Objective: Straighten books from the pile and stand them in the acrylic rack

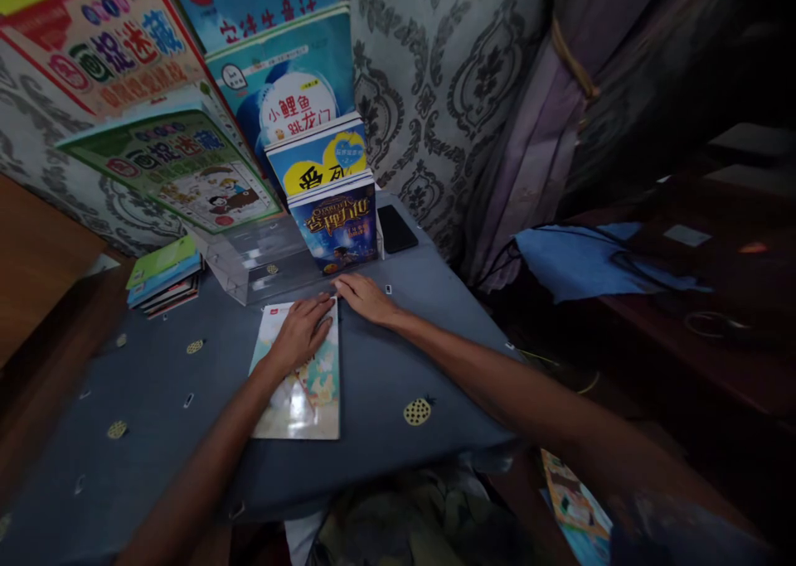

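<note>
A book (317, 400) with a pale, glossy map-like cover lies flat on the table in front of me. My left hand (303, 330) rests on its upper part, palm down with the fingers stretched out. Just beyond the book's top right corner is my right hand (364, 297), low over the tabletop, its fingers extended and nothing visible in them. Whether its fingertips touch the book's corner I cannot tell. Right behind both hands, a dark blue book (339, 222) stands upright at the front of a clear tiered rack (240, 280).
More books, including a yellow-and-blue one (320, 164) and a green one (199, 168), stand in the rack. A book stack (165, 280) lies left. A black phone (396, 228) lies right of the rack. Patterned cloth (419, 77) hangs behind the dark tablecloth (398, 367).
</note>
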{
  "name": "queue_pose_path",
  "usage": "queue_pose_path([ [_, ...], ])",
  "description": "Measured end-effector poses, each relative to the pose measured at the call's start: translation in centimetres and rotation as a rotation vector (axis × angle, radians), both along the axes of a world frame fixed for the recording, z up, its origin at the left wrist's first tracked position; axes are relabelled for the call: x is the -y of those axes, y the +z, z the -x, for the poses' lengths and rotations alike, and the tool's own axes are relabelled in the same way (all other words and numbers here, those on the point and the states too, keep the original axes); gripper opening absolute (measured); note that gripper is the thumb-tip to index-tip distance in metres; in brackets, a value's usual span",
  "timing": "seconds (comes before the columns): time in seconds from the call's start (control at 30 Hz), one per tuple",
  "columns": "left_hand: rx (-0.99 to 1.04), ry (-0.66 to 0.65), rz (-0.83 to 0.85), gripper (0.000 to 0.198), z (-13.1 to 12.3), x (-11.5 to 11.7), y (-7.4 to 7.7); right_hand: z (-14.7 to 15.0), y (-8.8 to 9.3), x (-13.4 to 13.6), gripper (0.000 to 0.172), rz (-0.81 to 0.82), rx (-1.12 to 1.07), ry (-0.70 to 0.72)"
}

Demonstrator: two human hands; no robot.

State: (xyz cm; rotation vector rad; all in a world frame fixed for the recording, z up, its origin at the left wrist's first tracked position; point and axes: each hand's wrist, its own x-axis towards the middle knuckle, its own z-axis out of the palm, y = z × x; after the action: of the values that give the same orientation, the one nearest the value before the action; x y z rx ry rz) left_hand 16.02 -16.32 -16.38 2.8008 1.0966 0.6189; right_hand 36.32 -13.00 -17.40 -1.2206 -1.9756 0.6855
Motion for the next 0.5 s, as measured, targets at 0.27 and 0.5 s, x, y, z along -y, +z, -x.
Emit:
queue_pose_path([
  [0.27, -0.064, -0.163, 0.024, 0.030, 1.8, 1.6, 1.6, 0.8, 0.6, 1.9, 0.033, 0.089, -0.118, 0.038],
  [0.5, -0.288, 0.315, -0.072, 0.015, -2.6, 5.0, 1.2, 0.2, 0.4, 3.0, 0.029, 0.089, -0.146, 0.021],
])
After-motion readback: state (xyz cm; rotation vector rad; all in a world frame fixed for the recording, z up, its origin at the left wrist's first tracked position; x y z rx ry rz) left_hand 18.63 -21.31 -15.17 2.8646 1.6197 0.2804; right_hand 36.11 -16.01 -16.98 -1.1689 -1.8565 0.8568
